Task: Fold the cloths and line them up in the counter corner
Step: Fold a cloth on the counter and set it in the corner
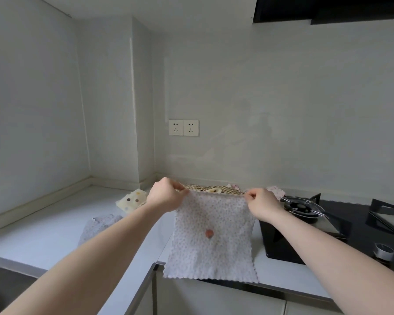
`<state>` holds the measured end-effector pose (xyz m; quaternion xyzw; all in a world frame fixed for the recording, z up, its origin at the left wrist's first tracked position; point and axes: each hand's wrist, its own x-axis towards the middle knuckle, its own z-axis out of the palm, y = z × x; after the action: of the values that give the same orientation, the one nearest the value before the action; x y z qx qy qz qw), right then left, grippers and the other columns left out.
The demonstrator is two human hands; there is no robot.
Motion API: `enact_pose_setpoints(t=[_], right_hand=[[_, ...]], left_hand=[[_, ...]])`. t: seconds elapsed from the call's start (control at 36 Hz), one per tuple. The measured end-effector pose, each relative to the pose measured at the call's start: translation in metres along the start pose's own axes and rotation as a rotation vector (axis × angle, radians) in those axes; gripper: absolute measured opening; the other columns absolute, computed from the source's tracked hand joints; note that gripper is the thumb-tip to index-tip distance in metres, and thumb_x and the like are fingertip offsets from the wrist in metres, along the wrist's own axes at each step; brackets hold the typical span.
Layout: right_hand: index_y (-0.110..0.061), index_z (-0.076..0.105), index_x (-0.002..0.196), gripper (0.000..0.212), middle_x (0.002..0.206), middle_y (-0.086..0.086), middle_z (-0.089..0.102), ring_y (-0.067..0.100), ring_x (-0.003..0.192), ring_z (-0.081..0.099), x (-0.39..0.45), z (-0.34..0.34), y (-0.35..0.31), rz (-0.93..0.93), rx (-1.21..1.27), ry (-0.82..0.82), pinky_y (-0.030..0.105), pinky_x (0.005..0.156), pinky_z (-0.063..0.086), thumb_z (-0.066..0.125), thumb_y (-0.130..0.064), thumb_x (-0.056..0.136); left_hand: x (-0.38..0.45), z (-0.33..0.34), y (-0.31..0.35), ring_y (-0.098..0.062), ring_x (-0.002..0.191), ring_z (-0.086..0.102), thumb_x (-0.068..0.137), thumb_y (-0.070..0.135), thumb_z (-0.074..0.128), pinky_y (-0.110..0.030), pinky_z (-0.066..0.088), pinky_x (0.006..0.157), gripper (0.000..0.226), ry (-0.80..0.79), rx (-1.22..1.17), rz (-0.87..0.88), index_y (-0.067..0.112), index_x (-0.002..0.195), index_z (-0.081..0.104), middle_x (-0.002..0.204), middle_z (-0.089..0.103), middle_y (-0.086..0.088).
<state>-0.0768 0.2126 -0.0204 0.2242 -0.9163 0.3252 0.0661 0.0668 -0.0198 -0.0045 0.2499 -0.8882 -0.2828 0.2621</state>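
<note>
A pale speckled cloth (210,235) with a small pink motif hangs spread out in front of me above the counter edge. My left hand (166,196) pinches its top left corner, and my right hand (263,204) pinches its top right corner. Behind the held cloth lies a heap of checked and patterned cloths (216,189) near the wall. A cream cloth with brown dots (132,200) lies to the left of the heap. A grey-lilac cloth (98,226) lies on the counter, partly hidden by my left forearm.
The white counter (46,223) runs into a corner at the left against the wall. A black gas hob (305,226) with burners sits at the right. A pink cloth (275,191) lies behind the hob. Twin wall sockets (183,127) are above.
</note>
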Motion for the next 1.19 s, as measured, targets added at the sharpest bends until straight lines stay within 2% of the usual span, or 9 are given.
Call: enact_pose_setpoints(t=[0.08,0.19,0.31,0.39,0.47,0.56,0.83,0.97,1.19], right_hand=[[-0.017,0.072,0.095,0.023,0.099,0.008,0.072,0.028,0.092,0.063,0.009,0.002,0.001,-0.03,-0.009,0.039,0.033,0.08,0.049,0.05,-0.021,0.1],[-0.016,0.07,0.094,0.02,0.095,0.005,0.071,0.028,0.094,0.063,0.013,0.003,0.001,-0.087,-0.012,0.067,0.032,0.079,0.047,0.052,-0.018,0.1],[-0.025,0.068,0.092,0.019,0.096,-0.001,0.07,0.019,0.089,0.063,0.009,0.009,0.008,-0.164,-0.024,0.015,0.033,0.081,0.051,0.053,-0.016,0.101],[-0.027,0.069,0.095,0.019,0.101,-0.007,0.069,0.013,0.091,0.062,0.001,0.013,0.017,-0.214,-0.046,-0.027,0.033,0.083,0.051,0.054,-0.016,0.101],[-0.025,0.07,0.103,0.018,0.106,-0.009,0.067,0.011,0.096,0.061,-0.011,0.015,0.026,-0.26,-0.076,-0.07,0.03,0.082,0.049,0.054,-0.017,0.101],[-0.025,0.07,0.104,0.018,0.106,-0.011,0.065,0.009,0.101,0.059,-0.023,0.018,0.034,-0.291,-0.086,-0.118,0.031,0.089,0.05,0.054,-0.018,0.101],[-0.032,0.069,0.097,0.019,0.107,-0.014,0.065,0.005,0.101,0.057,-0.066,0.033,0.065,-0.323,-0.167,-0.239,0.03,0.092,0.05,0.054,-0.022,0.1],[-0.033,0.067,0.089,0.018,0.103,-0.016,0.063,0.005,0.102,0.056,-0.082,0.037,0.068,-0.342,-0.218,-0.285,0.025,0.092,0.046,0.055,-0.022,0.096],[-0.032,0.071,0.082,0.014,0.095,-0.019,0.064,-0.001,0.096,0.059,-0.088,0.039,0.071,-0.233,-0.129,-0.278,0.024,0.086,0.051,0.064,-0.044,0.083]], left_hand=[[0.006,0.007,-0.001,-0.008,0.049,0.049,0.093,0.041,0.063,-0.018,0.035,0.044,0.019,0.007,-0.019,-0.005,0.03,0.088,0.078,0.065,0.067,0.012],[0.011,0.017,-0.008,-0.01,0.059,0.059,0.09,0.038,0.062,-0.024,0.049,0.054,0.025,0.016,0.045,0.005,0.03,0.071,0.075,0.069,0.072,0.01],[0.007,0.028,-0.021,-0.012,0.08,0.068,0.089,0.038,0.066,-0.029,0.057,0.073,0.016,-0.016,0.045,0.048,0.033,0.081,0.079,0.078,0.074,0.014],[-0.004,0.036,-0.032,-0.007,0.084,0.069,0.09,0.034,0.069,-0.03,0.059,0.08,0.012,-0.044,0.033,0.105,0.031,0.09,0.08,0.082,0.074,0.018],[-0.016,0.043,-0.043,0.001,0.085,0.067,0.092,0.032,0.069,-0.027,0.058,0.08,0.011,-0.077,0.023,0.158,0.03,0.098,0.078,0.088,0.072,0.018],[-0.031,0.045,-0.052,0.003,0.083,0.064,0.094,0.033,0.066,-0.018,0.052,0.071,0.013,-0.107,0.068,0.194,0.032,0.103,0.075,0.091,0.069,0.021],[-0.078,0.049,-0.071,0.003,0.076,0.062,0.091,0.032,0.061,-0.012,0.047,0.067,0.018,-0.181,0.195,0.213,0.033,0.1,0.076,0.087,0.069,0.024],[-0.094,0.05,-0.072,-0.005,0.082,0.063,0.089,0.028,0.057,-0.027,0.056,0.075,0.019,-0.233,0.255,0.219,0.028,0.086,0.076,0.087,0.068,0.018],[-0.092,0.054,-0.072,-0.004,0.087,0.059,0.089,0.042,0.059,-0.025,0.053,0.076,0.016,-0.226,0.253,0.205,0.035,0.097,0.071,0.099,0.062,0.017]])
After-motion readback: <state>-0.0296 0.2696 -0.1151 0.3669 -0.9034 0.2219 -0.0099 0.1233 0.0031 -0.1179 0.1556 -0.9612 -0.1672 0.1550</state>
